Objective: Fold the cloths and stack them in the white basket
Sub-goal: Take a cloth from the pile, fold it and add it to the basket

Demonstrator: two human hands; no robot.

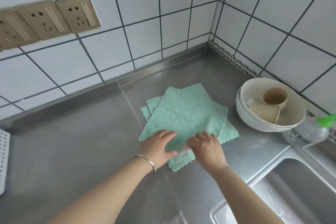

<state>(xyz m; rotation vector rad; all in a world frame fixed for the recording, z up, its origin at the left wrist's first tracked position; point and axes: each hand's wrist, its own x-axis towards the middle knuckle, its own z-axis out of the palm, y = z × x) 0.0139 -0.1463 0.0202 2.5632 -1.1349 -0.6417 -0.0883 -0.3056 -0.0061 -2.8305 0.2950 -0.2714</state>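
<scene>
A loose pile of mint-green cloths (185,112) lies spread flat on the steel counter (81,143), their corners fanned out. My left hand (158,146) sits at the near left edge of the top cloth, fingers on top and thumb under its edge, pinching it. My right hand (207,146) is beside it at the same near edge, fingers curled onto the cloth. A perforated white basket (3,160) shows only as a sliver at the far left edge of the view.
Stacked white bowls (261,122) holding two beige cups (275,96) stand right of the cloths. A clear bottle with a green cap (312,129) lies beside them. A steel sink (294,192) drops away at the lower right. Tiled walls with sockets (45,20) close the back.
</scene>
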